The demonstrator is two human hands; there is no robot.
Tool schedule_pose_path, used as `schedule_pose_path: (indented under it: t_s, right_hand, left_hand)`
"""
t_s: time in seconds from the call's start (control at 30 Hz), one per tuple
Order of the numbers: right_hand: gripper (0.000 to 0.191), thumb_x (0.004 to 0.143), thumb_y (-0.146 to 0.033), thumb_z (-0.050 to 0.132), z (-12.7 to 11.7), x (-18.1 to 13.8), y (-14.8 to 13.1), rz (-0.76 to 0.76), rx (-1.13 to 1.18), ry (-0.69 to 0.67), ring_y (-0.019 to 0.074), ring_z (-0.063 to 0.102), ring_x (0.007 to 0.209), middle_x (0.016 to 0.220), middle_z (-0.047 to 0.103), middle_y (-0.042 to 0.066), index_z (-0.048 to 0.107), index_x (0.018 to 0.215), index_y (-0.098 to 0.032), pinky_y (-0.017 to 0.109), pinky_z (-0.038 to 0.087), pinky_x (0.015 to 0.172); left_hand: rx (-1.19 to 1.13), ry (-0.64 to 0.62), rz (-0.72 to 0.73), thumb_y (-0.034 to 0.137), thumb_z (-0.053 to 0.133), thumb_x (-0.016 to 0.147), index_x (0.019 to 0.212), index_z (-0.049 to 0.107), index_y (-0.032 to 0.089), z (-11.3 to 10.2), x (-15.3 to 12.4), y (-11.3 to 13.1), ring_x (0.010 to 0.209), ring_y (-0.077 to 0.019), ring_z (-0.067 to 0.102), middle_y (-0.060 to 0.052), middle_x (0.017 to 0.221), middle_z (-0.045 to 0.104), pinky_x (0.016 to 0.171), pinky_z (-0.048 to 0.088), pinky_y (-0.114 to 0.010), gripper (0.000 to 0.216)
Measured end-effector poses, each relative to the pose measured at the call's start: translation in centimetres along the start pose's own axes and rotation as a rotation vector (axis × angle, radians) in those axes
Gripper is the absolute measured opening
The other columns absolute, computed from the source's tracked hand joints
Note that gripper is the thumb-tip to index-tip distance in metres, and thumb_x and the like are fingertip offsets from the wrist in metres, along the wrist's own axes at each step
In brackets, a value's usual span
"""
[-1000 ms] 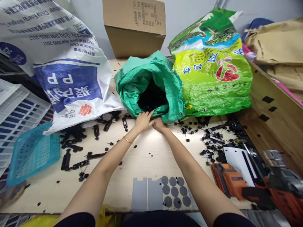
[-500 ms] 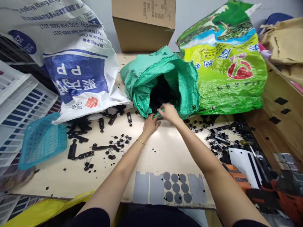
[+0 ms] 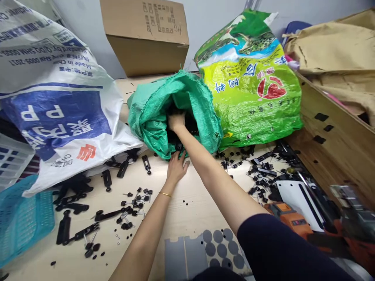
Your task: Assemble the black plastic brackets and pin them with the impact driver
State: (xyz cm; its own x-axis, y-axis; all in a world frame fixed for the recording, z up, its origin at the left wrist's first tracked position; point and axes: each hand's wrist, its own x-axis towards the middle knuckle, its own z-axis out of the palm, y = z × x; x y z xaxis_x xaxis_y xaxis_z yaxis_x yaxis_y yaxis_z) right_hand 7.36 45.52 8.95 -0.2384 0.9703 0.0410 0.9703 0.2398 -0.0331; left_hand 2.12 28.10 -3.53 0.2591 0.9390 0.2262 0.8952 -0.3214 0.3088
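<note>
A green woven sack lies on its side on the table, its mouth facing me. My right hand reaches inside the mouth. Its fingers are hidden in the dark interior, so what they touch does not show. Black parts are dimly visible in there, and one black piece sits at the lower rim. My left hand rests on the tabletop just below that rim, fingers spread and fingertips at the sack's edge, holding nothing.
A white printed sack stands left, a green-yellow sack right, a cardboard box behind. Black parts and screws lie scattered on both sides. A blue basket, an orange tool and grey discs lie nearer.
My right hand has moved from the sack's lower rim deep into its mouth. My left hand stays by the rim, its fingers now more spread. The whole view has shifted.
</note>
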Motion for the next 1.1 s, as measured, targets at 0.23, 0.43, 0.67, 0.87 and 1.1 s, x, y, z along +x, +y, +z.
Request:
schedule_pose_path:
  t_s: [0.23, 0.43, 0.67, 0.87, 1.1]
  right_hand:
    - [0.040, 0.095, -0.018, 0.029, 2.9, -8.6, -0.3, -0.162, 0.062, 0.167, 0.0321, 0.033, 0.127, 0.144, 0.039, 0.016, 0.052, 0.127, -0.024, 0.060, 0.028, 0.095]
    - [0.042, 0.093, -0.015, 0.032, 4.8, -15.3, 0.2, -0.258, 0.076, 0.167, 0.0300, 0.022, 0.136, 0.152, 0.028, 0.013, 0.046, 0.132, -0.021, 0.066, 0.020, 0.099]
    - [0.056, 0.091, -0.013, 0.032, 7.4, -21.2, 4.4, -0.313, 0.067, 0.194, 0.0261, 0.018, 0.141, 0.154, 0.024, 0.008, 0.031, 0.146, -0.022, 0.059, 0.015, 0.108]
    - [0.054, 0.088, -0.009, 0.030, 7.9, -23.2, 4.1, -0.334, 0.038, 0.121, 0.0263, 0.017, 0.142, 0.154, 0.026, 0.008, 0.042, 0.140, -0.022, 0.064, 0.011, 0.108]
    - [0.072, 0.075, -0.009, 0.045, 7.1, -29.3, 1.5, -0.300, 0.120, 0.165, 0.0295, 0.012, 0.144, 0.157, 0.013, 0.011, 0.032, 0.145, -0.020, 0.056, 0.016, 0.112]
  left_hand:
    - [0.010, -0.023, -0.047, 0.032, 0.043, 0.087, 0.126, 0.054, 0.012, 0.1, -0.2, -0.2, 0.124, -0.0326, 0.046, -0.017, 0.124, 0.059, 0.112, 0.025, -0.050, 0.045]
    - [-0.011, -0.004, -0.019, 0.026, 0.044, 0.087, 0.125, 0.056, 0.011, -0.4, -0.3, 0.1, 0.125, -0.0313, 0.047, -0.016, 0.120, 0.062, 0.113, 0.023, -0.049, 0.042]
    - [-0.053, 0.065, 0.032, 0.015, 0.047, 0.083, 0.105, 0.066, 0.014, -1.7, -3.3, 0.6, 0.114, -0.0238, 0.057, -0.011, 0.103, 0.069, 0.113, 0.030, -0.044, 0.030]
    - [-0.116, 0.168, -0.214, 0.016, 0.041, 0.086, 0.102, 0.068, 0.019, -5.1, -5.8, -1.3, 0.084, -0.0184, 0.067, -0.006, 0.094, 0.072, 0.078, 0.052, -0.031, 0.031]
    - [0.015, 0.331, -0.815, 0.017, 0.037, 0.087, 0.110, 0.061, 0.007, -14.8, -6.2, -15.8, 0.109, -0.0263, 0.056, -0.016, 0.112, 0.065, 0.098, 0.040, -0.039, 0.033]
